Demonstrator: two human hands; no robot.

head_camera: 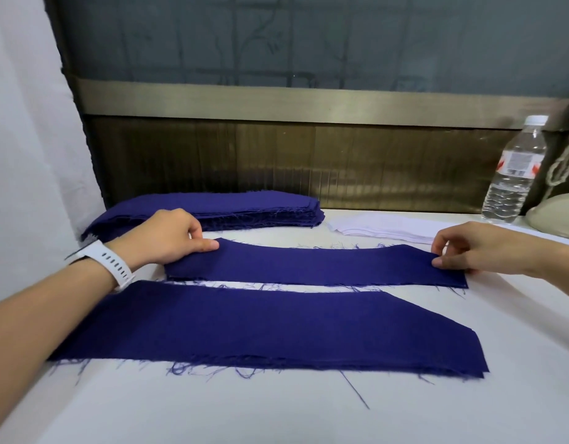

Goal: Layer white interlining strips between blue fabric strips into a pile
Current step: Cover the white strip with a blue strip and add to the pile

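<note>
The left hand point(166, 237) pinches the left end of a blue fabric strip point(315, 266), thumb lying on top of the cloth and the other fingers curled at its far edge. The right hand point(478, 248) pinches the right end of the same strip, thumb and fingertips closed on the corner near its far edge. Held at both ends, this strip lies flat on the white table point(276, 411), its long axis running left to right across the scene; its far edge curves slightly and its near edge is frayed.

Just near of it, apart by a thin gap of bare table, lies a second, wider blue strip point(244, 331), also lying left to right, its right end cut at a slant and loose threads hanging from its near edge. The left forearm, with a white watch point(112, 262) on the wrist, crosses over this strip's left end.

Far of the held strip, on the left, sits a stack of blue fabric strips point(232, 208), long axis left to right, its left end drooping toward the table. To the right of that stack, beside the right hand, lies a low stack of white interlining strips point(385, 227). At the far right stand a clear plastic water bottle point(513, 171), upright with a white cap, and a beige rounded object point(555, 216), only partly in view.
</note>
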